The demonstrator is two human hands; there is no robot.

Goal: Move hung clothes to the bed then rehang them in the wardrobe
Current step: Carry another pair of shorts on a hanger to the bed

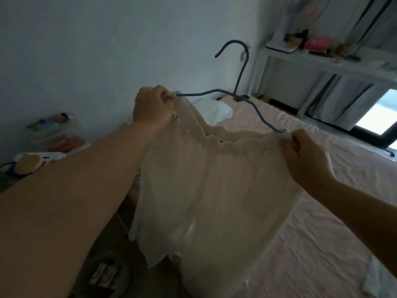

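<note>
A sheer cream garment [210, 190] hangs from a blue wire hanger [241, 82], held up in the air over the edge of the bed [322, 222]. My left hand [150, 106] pinches the garment's strap at the hanger's left end. At the hanger's right end, my right hand [305, 153] grips the other strap. The hanger's hook points up toward the wall. The garment's hem hangs down over the bed's near side and hides it there. The wardrobe is not in view.
A white pillow [214, 109] lies at the head of the pink-sheeted bed. A white shelf [322, 61] with small items stands beyond, next to a curtained window [378, 112]. Clear boxes [58, 134] and clutter sit at the left, with more items on the floor below.
</note>
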